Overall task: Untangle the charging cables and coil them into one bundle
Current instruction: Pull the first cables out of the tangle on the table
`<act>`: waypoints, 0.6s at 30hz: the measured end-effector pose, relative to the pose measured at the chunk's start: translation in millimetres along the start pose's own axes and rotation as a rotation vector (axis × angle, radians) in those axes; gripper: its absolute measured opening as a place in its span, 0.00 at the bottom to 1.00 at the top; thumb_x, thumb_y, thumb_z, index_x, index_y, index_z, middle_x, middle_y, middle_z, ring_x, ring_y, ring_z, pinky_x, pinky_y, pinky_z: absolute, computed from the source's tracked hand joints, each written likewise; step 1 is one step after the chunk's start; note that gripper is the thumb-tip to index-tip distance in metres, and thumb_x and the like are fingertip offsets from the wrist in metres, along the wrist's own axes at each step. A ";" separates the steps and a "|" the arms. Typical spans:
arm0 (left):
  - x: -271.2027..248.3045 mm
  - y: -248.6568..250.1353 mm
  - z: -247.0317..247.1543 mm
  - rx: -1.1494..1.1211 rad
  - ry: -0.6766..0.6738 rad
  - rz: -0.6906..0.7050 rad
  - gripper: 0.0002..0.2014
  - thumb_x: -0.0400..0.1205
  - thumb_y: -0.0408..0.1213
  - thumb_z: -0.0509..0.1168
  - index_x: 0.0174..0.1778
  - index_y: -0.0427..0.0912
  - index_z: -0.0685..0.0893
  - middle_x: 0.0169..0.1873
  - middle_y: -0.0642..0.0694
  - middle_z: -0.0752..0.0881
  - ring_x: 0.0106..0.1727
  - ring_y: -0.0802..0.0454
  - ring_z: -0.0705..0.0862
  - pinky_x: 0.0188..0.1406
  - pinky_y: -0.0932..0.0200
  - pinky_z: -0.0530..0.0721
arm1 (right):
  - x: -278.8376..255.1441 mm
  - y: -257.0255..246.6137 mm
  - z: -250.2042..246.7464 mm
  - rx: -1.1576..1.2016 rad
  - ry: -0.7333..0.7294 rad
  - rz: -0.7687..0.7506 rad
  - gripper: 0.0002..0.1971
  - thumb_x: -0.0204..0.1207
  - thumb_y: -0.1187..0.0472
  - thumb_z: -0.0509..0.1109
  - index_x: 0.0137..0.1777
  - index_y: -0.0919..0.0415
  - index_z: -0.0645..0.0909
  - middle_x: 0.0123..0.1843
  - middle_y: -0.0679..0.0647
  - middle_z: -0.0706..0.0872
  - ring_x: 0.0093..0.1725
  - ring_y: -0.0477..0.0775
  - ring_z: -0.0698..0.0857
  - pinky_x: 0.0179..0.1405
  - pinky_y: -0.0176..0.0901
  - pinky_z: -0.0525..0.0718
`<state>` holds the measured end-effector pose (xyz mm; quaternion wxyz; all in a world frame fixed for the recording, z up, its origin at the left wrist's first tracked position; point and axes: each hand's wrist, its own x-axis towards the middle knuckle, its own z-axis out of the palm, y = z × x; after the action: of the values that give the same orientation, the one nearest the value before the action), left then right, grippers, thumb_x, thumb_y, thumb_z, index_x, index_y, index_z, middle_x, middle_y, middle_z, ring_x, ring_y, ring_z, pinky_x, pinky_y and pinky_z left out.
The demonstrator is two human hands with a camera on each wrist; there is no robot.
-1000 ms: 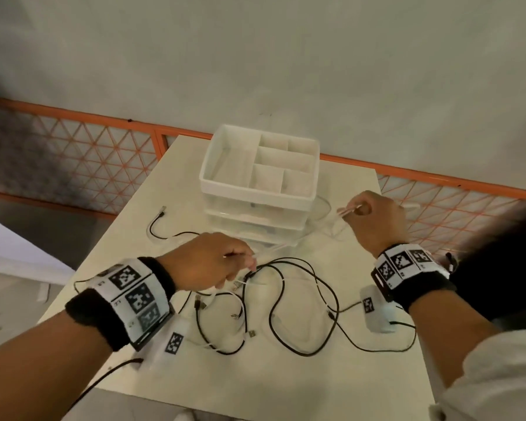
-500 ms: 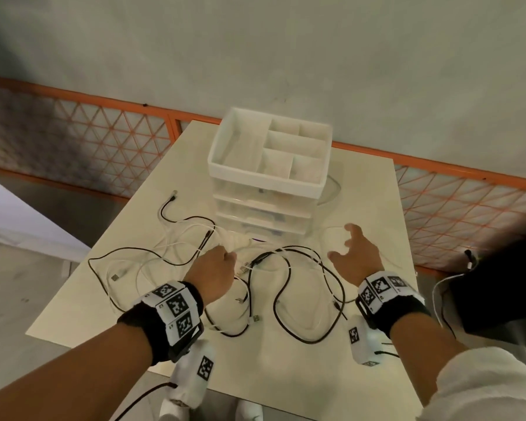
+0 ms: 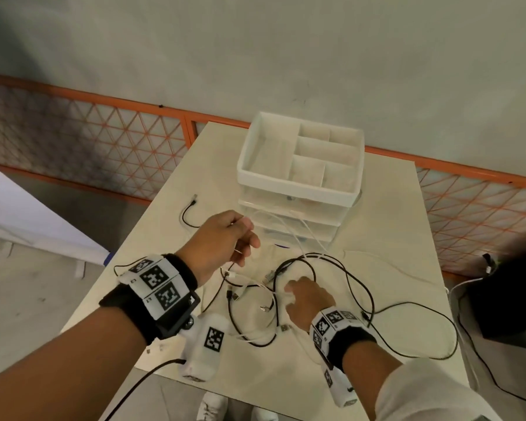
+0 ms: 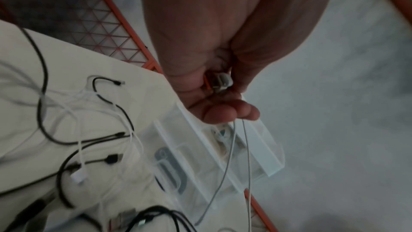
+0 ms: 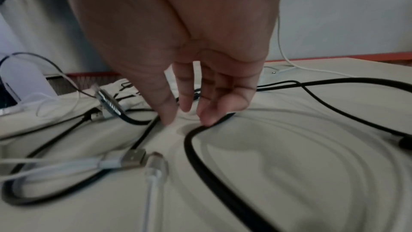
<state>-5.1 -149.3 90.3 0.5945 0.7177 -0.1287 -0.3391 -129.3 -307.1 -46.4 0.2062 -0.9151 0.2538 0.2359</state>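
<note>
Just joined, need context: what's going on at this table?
A person is sorting tangled charging cables. Their left hand pinches a white cable lifted in front of the drawer organizer. Their right hand reaches down, fingers open, touching a black cable on the table. The cables are still a loose tangle; nothing is coiled yet.

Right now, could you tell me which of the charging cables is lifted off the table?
The thin white cable pinched in the left hand: it hangs in front of the clear drawer organiser, while the black cables lie on the table.
</note>
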 end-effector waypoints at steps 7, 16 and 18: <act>16.6 4.9 -20.3 0.055 -0.032 -0.038 0.09 0.90 0.34 0.55 0.47 0.36 0.77 0.47 0.35 0.92 0.28 0.50 0.80 0.23 0.60 0.79 | -0.1 -5.7 -2.3 0.032 0.098 -0.024 0.15 0.80 0.59 0.66 0.66 0.45 0.81 0.66 0.48 0.79 0.63 0.56 0.84 0.61 0.47 0.82; 31.7 -25.3 -8.3 0.387 -0.171 0.001 0.10 0.88 0.36 0.56 0.43 0.42 0.78 0.44 0.52 0.94 0.43 0.48 0.81 0.47 0.55 0.76 | -14.2 -23.9 6.4 -0.057 0.066 -0.037 0.09 0.78 0.59 0.66 0.55 0.49 0.84 0.59 0.51 0.86 0.57 0.59 0.87 0.55 0.49 0.84; 32.9 -28.2 -8.2 0.465 -0.201 0.043 0.11 0.90 0.38 0.55 0.42 0.45 0.76 0.45 0.57 0.93 0.42 0.52 0.80 0.46 0.60 0.74 | -19.6 -26.3 -17.8 0.138 0.166 -0.140 0.06 0.80 0.53 0.67 0.48 0.46 0.85 0.48 0.45 0.90 0.50 0.53 0.88 0.51 0.48 0.85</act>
<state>18.3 -155.0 53.4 0.4048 0.7948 -0.2769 -0.3573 -123.6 -288.0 -14.8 0.2629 -0.9307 0.2209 0.1264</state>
